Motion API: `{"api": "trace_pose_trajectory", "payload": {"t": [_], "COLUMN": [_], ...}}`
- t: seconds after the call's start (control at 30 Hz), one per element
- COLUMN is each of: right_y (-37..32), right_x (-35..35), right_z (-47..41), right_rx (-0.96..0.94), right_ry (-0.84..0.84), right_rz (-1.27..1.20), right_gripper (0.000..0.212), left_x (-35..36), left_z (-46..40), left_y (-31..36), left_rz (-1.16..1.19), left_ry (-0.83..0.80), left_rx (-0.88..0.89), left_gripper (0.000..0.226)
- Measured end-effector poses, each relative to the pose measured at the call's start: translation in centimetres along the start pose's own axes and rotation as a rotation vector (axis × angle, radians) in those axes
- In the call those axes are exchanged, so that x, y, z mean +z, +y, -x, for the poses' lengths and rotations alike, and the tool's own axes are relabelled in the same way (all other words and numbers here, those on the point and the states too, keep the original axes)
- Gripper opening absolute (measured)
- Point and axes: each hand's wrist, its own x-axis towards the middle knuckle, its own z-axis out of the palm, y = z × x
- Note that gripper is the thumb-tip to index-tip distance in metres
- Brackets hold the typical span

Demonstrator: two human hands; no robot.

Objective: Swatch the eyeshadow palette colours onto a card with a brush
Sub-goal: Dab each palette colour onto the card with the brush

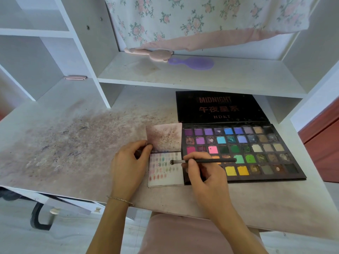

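Card [166, 169], light and prone to sliding, lies at 9 o'clock of palette [238, 153], pinned at its left edge by left hand [128, 162]; brush [201, 161] is pinched mid-handle by right hand [203, 173], tip over card

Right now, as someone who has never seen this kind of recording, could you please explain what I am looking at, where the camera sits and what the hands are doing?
There is no machine here: one wide-angle camera is worn on a person's head and looks forward and down, so the two bare arms at the bottom are the wearer's own. The stained desk holds an open eyeshadow palette, its black lid lying back under a shelf. Just left of it lies a card already marked with rows of small colour dabs. The left hand pinches the card's upper left corner. The right hand grips a brush, nearly level, its tip over the right side of the card; whether it touches the card I cannot tell. On the shelf behind lie a pink brush and a purple hairbrush.
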Motion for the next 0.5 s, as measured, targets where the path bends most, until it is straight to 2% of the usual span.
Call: {"api": "trace_pose_trajectory", "payload": {"t": [0.23, 0.5], "right_y": [0.0, 1.2], "right_x": [-1.2, -7.2], "right_z": [0.5, 1.0], "right_rx": [-0.007, 0.044], "right_ry": [0.076, 0.254], "right_rz": [-0.054, 0.122], "right_gripper": [0.01, 0.023], "left_x": [-0.1, 0.3], "left_z": [0.0, 0.1], "left_y": [0.3, 0.5], "left_rz": [0.01, 0.002], "left_ry": [-0.011, 0.002], "left_rx": [-0.018, -0.039], "left_gripper": [0.011, 0.01]}}
